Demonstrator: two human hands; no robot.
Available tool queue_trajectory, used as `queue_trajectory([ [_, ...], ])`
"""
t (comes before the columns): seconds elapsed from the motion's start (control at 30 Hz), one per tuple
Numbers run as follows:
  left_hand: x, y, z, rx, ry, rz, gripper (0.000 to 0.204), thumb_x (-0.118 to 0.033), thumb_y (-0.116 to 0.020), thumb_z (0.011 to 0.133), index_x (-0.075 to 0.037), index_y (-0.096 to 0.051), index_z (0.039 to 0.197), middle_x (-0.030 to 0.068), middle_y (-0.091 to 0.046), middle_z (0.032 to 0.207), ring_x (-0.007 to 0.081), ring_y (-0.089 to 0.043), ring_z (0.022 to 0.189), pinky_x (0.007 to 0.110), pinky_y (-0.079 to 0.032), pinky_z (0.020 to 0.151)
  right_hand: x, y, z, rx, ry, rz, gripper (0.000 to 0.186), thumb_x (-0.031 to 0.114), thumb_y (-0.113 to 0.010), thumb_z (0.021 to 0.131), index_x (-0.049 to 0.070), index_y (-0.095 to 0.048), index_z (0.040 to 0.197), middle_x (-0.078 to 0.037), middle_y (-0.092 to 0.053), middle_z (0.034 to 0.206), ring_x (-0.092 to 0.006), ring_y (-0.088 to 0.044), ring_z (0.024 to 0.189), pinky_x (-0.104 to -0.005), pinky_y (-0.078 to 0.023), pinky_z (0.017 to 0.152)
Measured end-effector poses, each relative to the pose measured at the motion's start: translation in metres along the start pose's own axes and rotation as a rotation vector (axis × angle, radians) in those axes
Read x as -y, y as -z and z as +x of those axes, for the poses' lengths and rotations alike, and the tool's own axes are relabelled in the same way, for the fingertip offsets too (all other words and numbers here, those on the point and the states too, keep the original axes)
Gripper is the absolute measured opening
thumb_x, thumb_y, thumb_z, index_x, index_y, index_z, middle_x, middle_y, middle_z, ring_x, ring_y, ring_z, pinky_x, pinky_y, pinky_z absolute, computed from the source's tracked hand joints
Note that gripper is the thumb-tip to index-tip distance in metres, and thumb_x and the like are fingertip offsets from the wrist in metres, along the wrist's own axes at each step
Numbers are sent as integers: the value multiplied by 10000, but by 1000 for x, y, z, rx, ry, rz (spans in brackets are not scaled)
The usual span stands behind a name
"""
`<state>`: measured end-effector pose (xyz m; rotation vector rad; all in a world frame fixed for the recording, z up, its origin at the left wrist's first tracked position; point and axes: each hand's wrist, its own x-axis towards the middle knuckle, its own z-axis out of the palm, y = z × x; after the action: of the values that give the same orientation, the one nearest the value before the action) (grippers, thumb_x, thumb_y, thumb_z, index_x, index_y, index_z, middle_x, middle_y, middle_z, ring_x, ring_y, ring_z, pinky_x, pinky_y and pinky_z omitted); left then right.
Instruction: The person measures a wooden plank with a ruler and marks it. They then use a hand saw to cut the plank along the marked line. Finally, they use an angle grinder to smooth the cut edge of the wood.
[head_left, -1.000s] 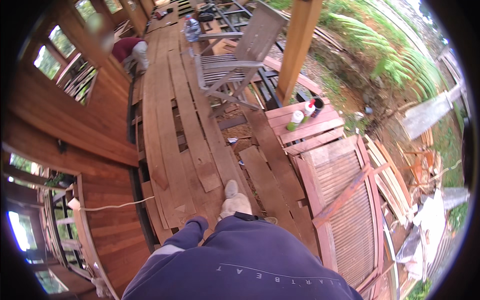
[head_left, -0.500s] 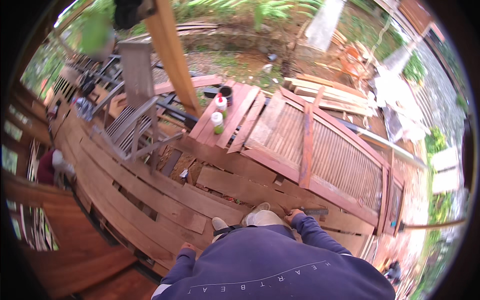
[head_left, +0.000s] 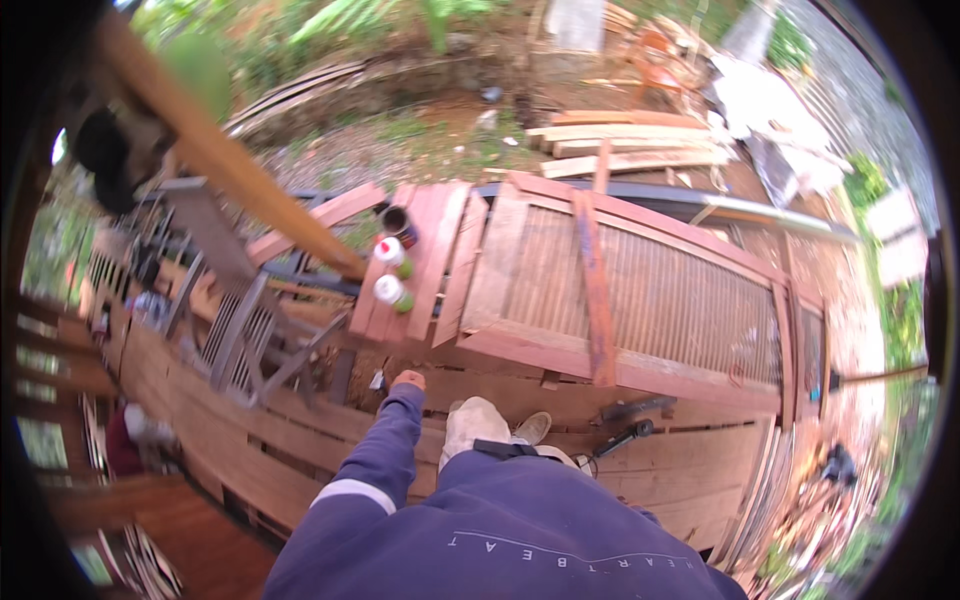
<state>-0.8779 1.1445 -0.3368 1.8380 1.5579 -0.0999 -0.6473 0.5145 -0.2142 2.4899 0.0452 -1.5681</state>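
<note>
Planks [head_left: 690, 460] spread outdoors beneath the left hand [head_left: 409, 379], its grip hard to tell, right hand hidden.

Timber post [head_left: 235, 160] | grey slatted chair [head_left: 237, 335] near it | pale sheet [head_left: 745, 95] near stacked planks [head_left: 640, 161] | blurred orange shape [head_left: 655, 75], perhaps a chair

Outdoor building site: gapped plank decking [head_left: 690, 462], stacked timber [head_left: 660, 160]

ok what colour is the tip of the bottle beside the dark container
Red: the tip shows best in the head view.
</note>
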Motion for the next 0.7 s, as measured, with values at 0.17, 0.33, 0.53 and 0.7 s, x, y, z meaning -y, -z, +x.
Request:
queue_trajectory([
  [0.17, -31, -23, 144, 515, -210, -642, 272, -24, -546, 884, -143, -535, 639, -44, -467, 588, 67, -466, 525, 236, -316, 448, 59, 10, -56, 70, -215, 165, 493, 446, -609, 790, 93, -687, 1126, -187, -662, 1150, -341, -624, 1102, -384, -492, 948],
  [0.33, -77, -79, 223, 210, -115, -101, 149, -129, -601, 902, 6, -647, 945, 148, -687, 870, 245, -653, 803, 372, -519, 725, 133, -10, -103, 55, -313, 378, 446, 404, -583, 814, 97, -684, 1120, -178, -664, 1148, -359, -621, 1095, -401, -499, 934],
  [0.53, -94, -95, 306, 242, -89, 283, 501, -157, -626, 892, -14, -459, 1343, 219, -650, 1136, 298, -645, 1004, 392, -518, 817, 178, -89, -108, 110, -336, 407, 476, 359, -530, 839, 142, -572, 1261, -212, -645, 1156, -382, -628, 1060, -418, -500, 926],
  [0.7, -107, -85, 311, 215, -63, 277, 459, -174, -639, 873, 3, -519, 1279, 212, -651, 1142, 320, -641, 1026, 385, -510, 865, 211, -87, -138, -16, -396, 562, 551, 245, -504, 878, 220, -429, 1423, -251, -635, 1122, -418, -638, 982, -470, -519, 841],
])
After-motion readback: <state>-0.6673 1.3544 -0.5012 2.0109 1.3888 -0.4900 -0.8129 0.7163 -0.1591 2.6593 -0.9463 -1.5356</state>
